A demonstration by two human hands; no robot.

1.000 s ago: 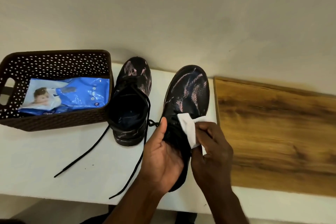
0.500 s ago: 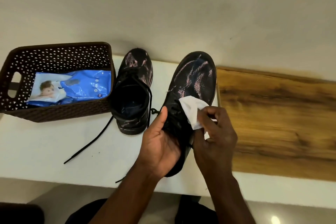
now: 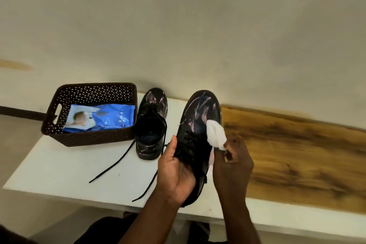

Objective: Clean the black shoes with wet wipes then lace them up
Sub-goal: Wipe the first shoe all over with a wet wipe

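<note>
My left hand (image 3: 175,172) grips the heel end of a black shoe (image 3: 200,117) with pinkish streaks on its toe, holding it over the white table (image 3: 59,166). My right hand (image 3: 232,166) pinches a white wet wipe (image 3: 215,134) against the shoe's right side, near the middle. The second black shoe (image 3: 151,125) stands on the table to the left, opening up, with its black lace (image 3: 111,166) trailing loose toward the front edge.
A dark brown perforated basket (image 3: 89,91) at the table's left back holds a blue pack of wet wipes (image 3: 107,117). A wooden board (image 3: 297,156) lies to the right of the held shoe. A wall rises behind the table.
The wipe and my right hand slid forward along the shoe's right side toward the toe. The camera pulled back and up, so everything sits lower in view.
</note>
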